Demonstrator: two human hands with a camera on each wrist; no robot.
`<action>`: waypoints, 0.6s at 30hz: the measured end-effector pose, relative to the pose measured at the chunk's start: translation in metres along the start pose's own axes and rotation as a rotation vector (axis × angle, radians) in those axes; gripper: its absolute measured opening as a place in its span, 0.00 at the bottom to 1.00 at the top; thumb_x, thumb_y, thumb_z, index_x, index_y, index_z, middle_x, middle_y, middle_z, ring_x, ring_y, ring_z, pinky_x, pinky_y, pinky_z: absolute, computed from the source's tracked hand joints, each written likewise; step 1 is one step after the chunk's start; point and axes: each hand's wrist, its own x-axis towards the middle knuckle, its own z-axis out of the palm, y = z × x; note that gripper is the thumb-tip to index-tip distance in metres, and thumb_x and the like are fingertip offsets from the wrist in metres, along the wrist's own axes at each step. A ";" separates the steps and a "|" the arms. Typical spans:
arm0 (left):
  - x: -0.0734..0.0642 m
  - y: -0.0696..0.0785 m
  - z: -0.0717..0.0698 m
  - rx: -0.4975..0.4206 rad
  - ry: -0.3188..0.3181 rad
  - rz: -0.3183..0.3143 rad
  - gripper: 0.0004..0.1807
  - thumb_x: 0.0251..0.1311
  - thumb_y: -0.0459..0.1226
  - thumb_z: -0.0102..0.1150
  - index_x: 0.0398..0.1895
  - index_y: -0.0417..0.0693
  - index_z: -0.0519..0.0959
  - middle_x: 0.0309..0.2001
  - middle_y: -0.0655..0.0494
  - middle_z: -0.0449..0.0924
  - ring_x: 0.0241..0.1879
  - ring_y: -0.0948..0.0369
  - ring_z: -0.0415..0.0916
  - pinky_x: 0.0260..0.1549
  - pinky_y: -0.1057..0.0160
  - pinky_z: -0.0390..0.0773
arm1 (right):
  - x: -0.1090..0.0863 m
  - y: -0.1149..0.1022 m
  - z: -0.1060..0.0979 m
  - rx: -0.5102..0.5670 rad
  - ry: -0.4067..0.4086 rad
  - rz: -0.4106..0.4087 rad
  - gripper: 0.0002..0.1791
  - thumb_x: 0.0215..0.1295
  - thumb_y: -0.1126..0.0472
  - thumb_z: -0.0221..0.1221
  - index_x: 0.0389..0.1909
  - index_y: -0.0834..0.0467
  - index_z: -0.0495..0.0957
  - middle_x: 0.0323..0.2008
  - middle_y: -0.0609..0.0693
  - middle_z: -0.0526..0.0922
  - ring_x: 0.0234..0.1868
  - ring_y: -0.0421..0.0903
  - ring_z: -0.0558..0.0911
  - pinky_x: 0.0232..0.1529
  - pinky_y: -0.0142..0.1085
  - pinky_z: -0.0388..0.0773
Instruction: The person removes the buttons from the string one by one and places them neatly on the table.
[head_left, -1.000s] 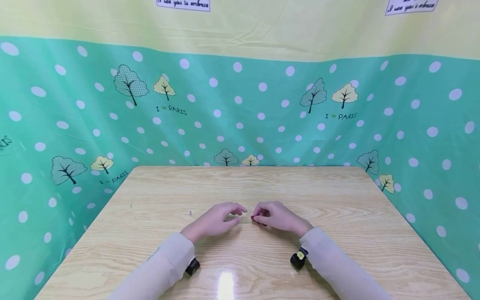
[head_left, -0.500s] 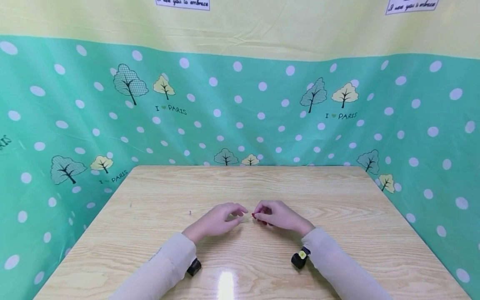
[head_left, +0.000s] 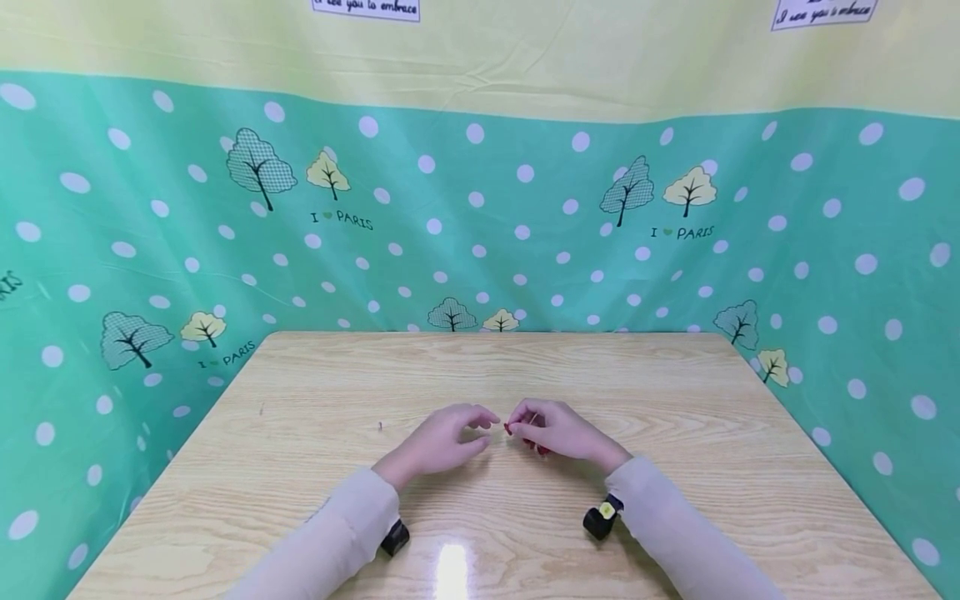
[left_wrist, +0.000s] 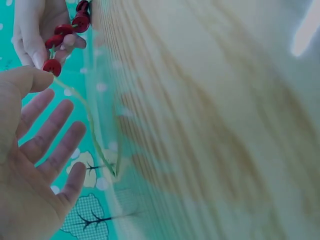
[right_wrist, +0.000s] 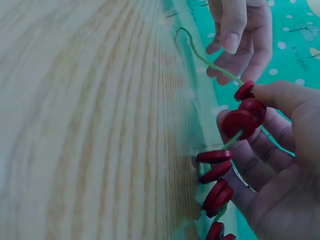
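My right hand pinches a red button between thumb and fingers. It is one of several round red buttons threaded on a thin green string. More threaded buttons hang down below the fingers in the right wrist view. The string's bare end curves away past the pinched button and loops down in the left wrist view. My left hand hovers opposite, fingers spread and gripping nothing. Its thumb overlaps the area beside the end button in the left wrist view.
Both hands are over a pale wood-grain table. A tiny pinkish thing lies left of the left hand. A green dotted cloth surrounds the table's back and sides. A black wrist camera sits beneath the right sleeve.
My right hand has risen slightly, and more of the red buttons show below it. My left hand has shifted a little to the right, nearer the right hand.
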 end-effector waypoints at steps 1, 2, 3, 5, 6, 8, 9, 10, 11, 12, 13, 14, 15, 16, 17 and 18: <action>0.001 0.000 0.001 -0.007 0.011 -0.004 0.17 0.69 0.40 0.60 0.60 0.51 0.78 0.53 0.57 0.82 0.55 0.58 0.77 0.56 0.53 0.75 | 0.000 0.000 0.000 -0.002 0.003 0.004 0.07 0.74 0.53 0.59 0.43 0.52 0.81 0.29 0.51 0.80 0.23 0.48 0.77 0.21 0.37 0.75; 0.001 0.001 0.001 -0.015 0.019 -0.012 0.17 0.69 0.41 0.60 0.60 0.51 0.78 0.53 0.57 0.82 0.54 0.58 0.77 0.56 0.53 0.74 | 0.000 0.000 0.000 -0.003 0.005 0.009 0.07 0.74 0.53 0.59 0.43 0.51 0.81 0.29 0.51 0.80 0.23 0.48 0.77 0.21 0.37 0.75; 0.002 0.001 0.002 -0.023 0.026 -0.017 0.17 0.69 0.41 0.61 0.59 0.52 0.78 0.53 0.58 0.82 0.54 0.58 0.77 0.56 0.53 0.74 | 0.000 0.000 -0.001 -0.002 0.007 0.014 0.08 0.74 0.52 0.59 0.43 0.51 0.81 0.29 0.51 0.79 0.23 0.47 0.76 0.21 0.38 0.75; 0.003 0.001 0.002 -0.050 0.037 -0.032 0.18 0.68 0.41 0.61 0.59 0.52 0.78 0.52 0.58 0.81 0.54 0.59 0.76 0.56 0.53 0.74 | -0.001 0.000 -0.001 0.000 0.012 0.021 0.08 0.74 0.51 0.58 0.43 0.50 0.81 0.29 0.53 0.79 0.22 0.46 0.75 0.21 0.39 0.76; 0.003 0.001 0.003 -0.065 0.041 -0.036 0.18 0.68 0.41 0.61 0.59 0.52 0.78 0.52 0.59 0.81 0.54 0.59 0.76 0.56 0.53 0.74 | -0.001 -0.001 -0.002 0.005 0.013 0.026 0.08 0.74 0.51 0.58 0.43 0.50 0.81 0.29 0.54 0.79 0.22 0.46 0.75 0.21 0.39 0.76; 0.004 0.001 0.004 -0.098 0.049 -0.041 0.18 0.67 0.41 0.62 0.59 0.52 0.78 0.52 0.58 0.81 0.54 0.58 0.76 0.56 0.52 0.74 | -0.001 -0.001 -0.002 0.010 0.019 0.030 0.08 0.74 0.51 0.58 0.43 0.49 0.81 0.29 0.56 0.79 0.22 0.45 0.75 0.21 0.39 0.75; 0.005 0.001 0.004 -0.120 0.052 -0.043 0.18 0.67 0.41 0.62 0.59 0.52 0.78 0.52 0.57 0.81 0.54 0.58 0.76 0.56 0.52 0.74 | -0.001 -0.001 -0.003 0.009 0.023 0.027 0.08 0.74 0.51 0.58 0.43 0.49 0.81 0.29 0.57 0.79 0.23 0.45 0.75 0.23 0.38 0.75; 0.005 0.001 0.004 -0.142 0.056 -0.046 0.18 0.67 0.40 0.62 0.59 0.52 0.78 0.52 0.57 0.82 0.54 0.58 0.76 0.56 0.52 0.74 | -0.001 -0.002 -0.003 0.008 0.028 0.023 0.08 0.74 0.51 0.58 0.43 0.49 0.81 0.29 0.57 0.79 0.23 0.44 0.74 0.24 0.37 0.74; 0.006 0.001 0.004 -0.163 0.059 -0.050 0.18 0.67 0.41 0.63 0.59 0.53 0.78 0.52 0.57 0.82 0.54 0.58 0.76 0.56 0.51 0.74 | -0.001 -0.002 -0.004 0.004 0.033 0.019 0.08 0.74 0.50 0.58 0.43 0.49 0.81 0.30 0.56 0.79 0.23 0.44 0.74 0.24 0.37 0.74; 0.006 0.002 0.004 -0.184 0.062 -0.054 0.18 0.67 0.41 0.63 0.59 0.53 0.79 0.52 0.57 0.82 0.54 0.58 0.76 0.56 0.51 0.74 | -0.001 -0.003 -0.004 -0.001 0.037 0.018 0.08 0.74 0.50 0.58 0.43 0.48 0.81 0.29 0.56 0.79 0.24 0.44 0.74 0.25 0.36 0.73; 0.006 0.002 0.005 -0.206 0.065 -0.060 0.18 0.67 0.41 0.63 0.59 0.54 0.79 0.52 0.58 0.82 0.55 0.58 0.76 0.56 0.50 0.74 | -0.001 -0.003 -0.004 -0.006 0.040 0.014 0.08 0.74 0.50 0.58 0.42 0.48 0.81 0.29 0.55 0.79 0.24 0.44 0.74 0.25 0.36 0.72; 0.006 0.003 0.005 -0.224 0.068 -0.068 0.18 0.67 0.42 0.63 0.59 0.55 0.79 0.52 0.58 0.82 0.55 0.58 0.76 0.56 0.50 0.74 | -0.001 -0.003 -0.005 -0.011 0.044 0.011 0.09 0.74 0.49 0.57 0.42 0.48 0.81 0.28 0.53 0.78 0.24 0.44 0.73 0.25 0.36 0.72; 0.006 0.003 0.005 -0.243 0.070 -0.074 0.18 0.67 0.43 0.63 0.58 0.56 0.79 0.52 0.59 0.82 0.55 0.58 0.76 0.56 0.49 0.73 | 0.000 -0.004 -0.005 -0.013 0.044 0.010 0.09 0.74 0.48 0.57 0.42 0.48 0.81 0.28 0.53 0.78 0.23 0.44 0.73 0.25 0.36 0.71; 0.006 0.004 0.005 -0.258 0.072 -0.079 0.18 0.67 0.44 0.63 0.58 0.57 0.79 0.52 0.60 0.82 0.55 0.58 0.76 0.56 0.49 0.73 | 0.000 -0.004 -0.005 -0.011 0.045 0.011 0.09 0.74 0.48 0.57 0.42 0.48 0.81 0.27 0.52 0.78 0.23 0.44 0.73 0.24 0.36 0.71; 0.006 0.005 0.005 -0.273 0.071 -0.084 0.18 0.67 0.45 0.63 0.58 0.58 0.79 0.51 0.61 0.82 0.55 0.57 0.76 0.56 0.49 0.73 | 0.000 -0.004 -0.005 -0.009 0.045 0.010 0.10 0.74 0.47 0.57 0.43 0.48 0.81 0.27 0.52 0.78 0.23 0.45 0.73 0.25 0.36 0.71; 0.006 0.005 0.005 -0.289 0.071 -0.088 0.18 0.67 0.46 0.63 0.58 0.58 0.79 0.51 0.62 0.82 0.55 0.56 0.76 0.56 0.48 0.74 | 0.000 -0.005 -0.005 -0.004 0.044 0.010 0.10 0.74 0.47 0.57 0.43 0.48 0.81 0.27 0.53 0.78 0.22 0.45 0.73 0.24 0.36 0.70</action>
